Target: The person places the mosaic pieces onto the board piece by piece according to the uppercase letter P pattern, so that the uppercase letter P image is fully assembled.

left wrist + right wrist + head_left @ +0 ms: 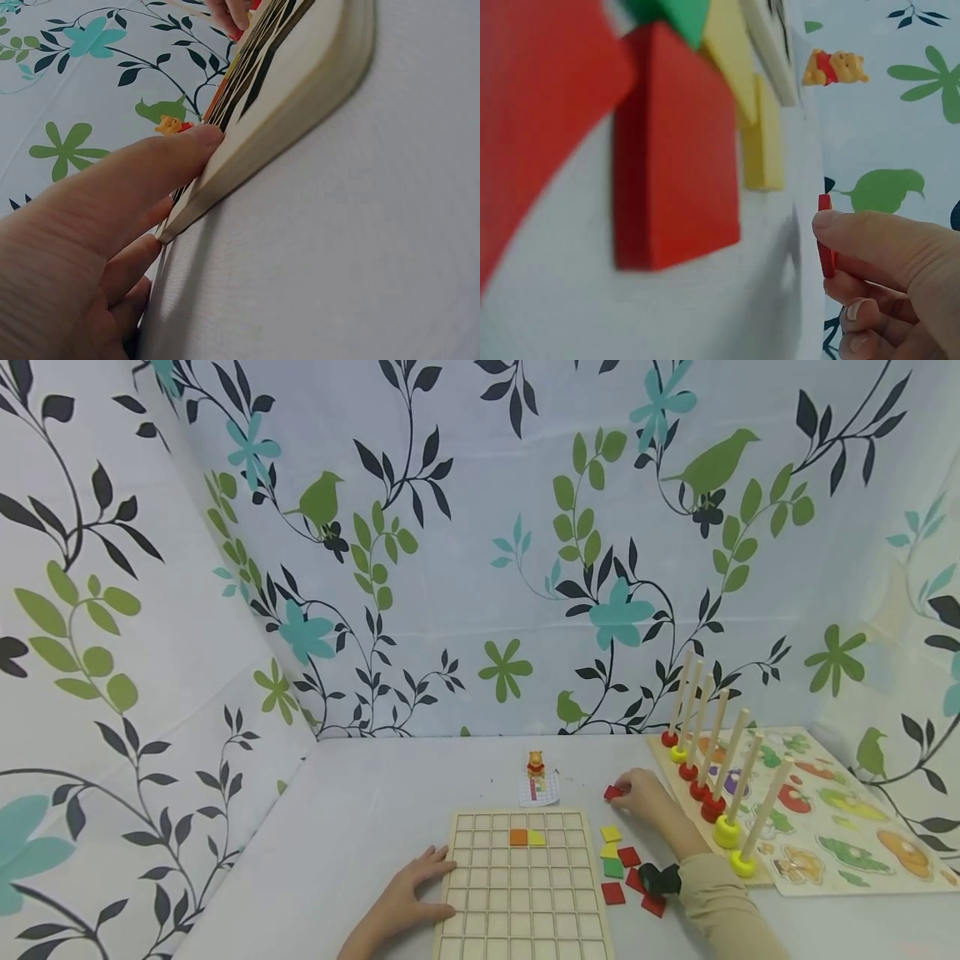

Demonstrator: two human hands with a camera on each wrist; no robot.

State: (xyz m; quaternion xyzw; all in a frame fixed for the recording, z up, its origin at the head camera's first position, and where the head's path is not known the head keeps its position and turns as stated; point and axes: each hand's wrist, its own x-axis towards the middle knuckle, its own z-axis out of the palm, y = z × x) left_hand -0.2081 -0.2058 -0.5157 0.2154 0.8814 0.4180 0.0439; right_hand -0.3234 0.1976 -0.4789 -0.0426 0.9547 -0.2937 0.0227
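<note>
A wooden grid board (498, 900) lies on the white table, with an orange square tile (518, 837) and a yellow square tile (537, 837) side by side in its upper cells. My left hand (408, 893) rests along the board's left edge; in the left wrist view the thumb (187, 146) lies on its rim. To the right of the board, my right hand (643, 795) pinches a red square tile (826, 238) between thumb and fingers. Nearer to me, several loose red, yellow and green tiles (613, 867) lie beside the board.
A small bear figure (536, 765) stands on a patterned paper card (540, 791) behind the board. At the right are a peg stand (717, 810) with red and yellow rings and a vegetable puzzle board (855, 802). A patterned cloth (465, 568) hangs behind the table.
</note>
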